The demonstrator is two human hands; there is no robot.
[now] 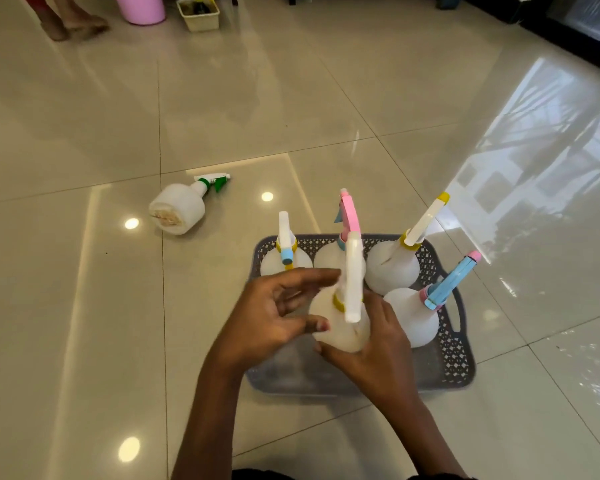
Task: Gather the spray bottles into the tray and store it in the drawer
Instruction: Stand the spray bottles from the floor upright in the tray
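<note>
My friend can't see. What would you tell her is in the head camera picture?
Two hands, left hand and right hand, hold a white spray bottle with a yellow collar over a grey perforated plastic tray on a shiny tiled floor. Four more white spray bottles stand in the tray. A white spray bottle with a green trigger lies on its side on the floor to the left.

I count six spray bottles: five upright in one grey tray, one green-nozzled bottle lying on the floor to its left. Two hands in view. Far left: one pink bin, one cream basket.
</note>
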